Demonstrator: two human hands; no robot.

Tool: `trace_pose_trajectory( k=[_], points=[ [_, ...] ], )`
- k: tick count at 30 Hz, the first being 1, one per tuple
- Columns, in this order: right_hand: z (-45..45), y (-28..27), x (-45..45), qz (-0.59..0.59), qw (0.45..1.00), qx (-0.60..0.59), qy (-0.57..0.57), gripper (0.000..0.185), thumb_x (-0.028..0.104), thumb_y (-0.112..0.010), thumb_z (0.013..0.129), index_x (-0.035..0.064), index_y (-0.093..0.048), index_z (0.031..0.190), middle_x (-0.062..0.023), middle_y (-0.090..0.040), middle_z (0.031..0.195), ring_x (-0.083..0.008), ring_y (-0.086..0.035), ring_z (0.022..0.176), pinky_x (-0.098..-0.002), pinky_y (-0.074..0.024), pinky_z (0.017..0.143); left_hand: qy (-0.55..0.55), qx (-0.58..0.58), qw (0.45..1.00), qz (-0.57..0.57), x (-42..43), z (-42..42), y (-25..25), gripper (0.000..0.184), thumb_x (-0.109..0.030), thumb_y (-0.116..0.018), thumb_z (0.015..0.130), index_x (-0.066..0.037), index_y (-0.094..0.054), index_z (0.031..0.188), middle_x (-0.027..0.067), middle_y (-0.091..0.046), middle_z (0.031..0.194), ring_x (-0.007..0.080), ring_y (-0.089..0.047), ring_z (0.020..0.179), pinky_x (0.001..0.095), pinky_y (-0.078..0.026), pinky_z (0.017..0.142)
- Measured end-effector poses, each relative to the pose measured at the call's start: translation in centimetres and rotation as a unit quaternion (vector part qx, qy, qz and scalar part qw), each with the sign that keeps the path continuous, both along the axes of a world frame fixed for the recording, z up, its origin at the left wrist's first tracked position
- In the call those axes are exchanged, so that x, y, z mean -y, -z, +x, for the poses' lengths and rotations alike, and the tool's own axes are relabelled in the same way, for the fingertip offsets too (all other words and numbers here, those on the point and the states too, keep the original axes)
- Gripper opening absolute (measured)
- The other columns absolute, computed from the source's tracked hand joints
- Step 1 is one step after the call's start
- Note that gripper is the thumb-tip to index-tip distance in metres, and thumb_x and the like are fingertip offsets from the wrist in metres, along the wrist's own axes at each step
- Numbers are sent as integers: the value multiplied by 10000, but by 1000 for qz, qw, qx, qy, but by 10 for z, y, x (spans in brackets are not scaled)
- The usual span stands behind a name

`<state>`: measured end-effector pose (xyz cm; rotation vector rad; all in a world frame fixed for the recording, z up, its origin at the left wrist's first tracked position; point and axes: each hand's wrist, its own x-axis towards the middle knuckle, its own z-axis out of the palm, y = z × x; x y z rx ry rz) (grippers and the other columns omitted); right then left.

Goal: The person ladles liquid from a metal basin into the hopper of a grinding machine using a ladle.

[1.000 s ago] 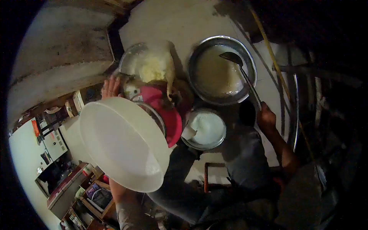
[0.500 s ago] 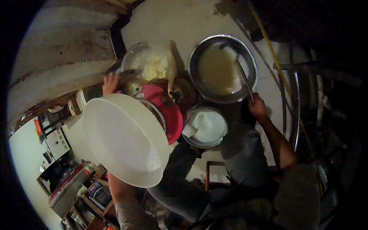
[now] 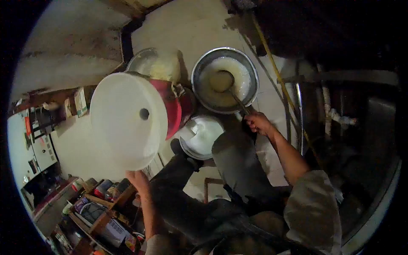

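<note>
My right hand is closed around the handle of a ladle. The ladle's round bowl sits in cloudy, pale liquid inside a metal basin. At the left, a large white plastic bowl with a dark round hole in it blocks much of the view. My left forearm runs up behind this bowl, so the fingers of my left hand are hidden. Between my legs stands a metal pot of white, foamy contents, with a white scoop-like piece in it.
Behind the white bowl are a red container and another basin with pale contents. A yellow pole and metal bars stand at the right. Wooden shelves with assorted items are at the lower left.
My right hand has turned the ladle, bringing its bowl from the basin's far side nearer the middle. My left fingers, seen past the white bowl before, are now hidden. The bowl's hole now shows.
</note>
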<state>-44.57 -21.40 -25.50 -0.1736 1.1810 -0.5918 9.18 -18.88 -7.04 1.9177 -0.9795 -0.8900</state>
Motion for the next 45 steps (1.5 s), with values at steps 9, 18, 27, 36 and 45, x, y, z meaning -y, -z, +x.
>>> trace_pose_trajectory(
  k=[9, 18, 27, 36, 45],
  points=[
    [-8, -115, -18, -16, 997, -71, -8, 145, 222, -656, 905, 103, -582, 867, 37, -530, 672, -65, -452, 524, -242, -359, 474, 303, 205, 930, -45, -30, -151, -46, 313, 25, -622, 802, 7, -596, 1114, 207, -629, 1133, 415, -571, 1109, 483, -414, 1017],
    [-18, -253, -38, -58, 995, -75, -21, 117, 165, -597, 925, 53, -568, 908, 15, -513, 665, -55, -408, 473, -238, -305, 399, 357, 165, 899, 194, -80, -131, 52, 314, -243, -595, 861, -51, -658, 1102, 200, -660, 1081, 382, -628, 1004, 463, -492, 879],
    [-11, -391, -45, -116, 990, -58, -53, 183, 185, -561, 953, 6, -564, 920, 22, -498, 668, -37, -386, 462, -218, -298, 386, 385, 150, 898, 148, -73, -140, 57, 350, -284, -572, 874, -28, -651, 1099, 236, -657, 1084, 403, -619, 1041, 465, -482, 913],
    [36, -490, -50, -168, 983, -39, -56, 263, 183, -481, 995, -67, -545, 1046, 18, -439, 641, -12, -362, 402, -196, -319, 322, 401, 150, 899, 90, -62, -157, 67, 339, -279, -579, 852, -22, -654, 1059, 235, -664, 1063, 406, -627, 1011, 481, -483, 896],
    [84, -495, -51, -195, 977, 19, -84, 301, 182, -440, 1017, -101, -522, 1078, 11, -427, 636, -13, -352, 382, -195, -333, 309, 366, 172, 902, 149, -57, -147, 37, 360, -305, -556, 881, -54, -646, 1122, 204, -652, 1146, 384, -617, 1070, 481, -484, 919]
  ],
)
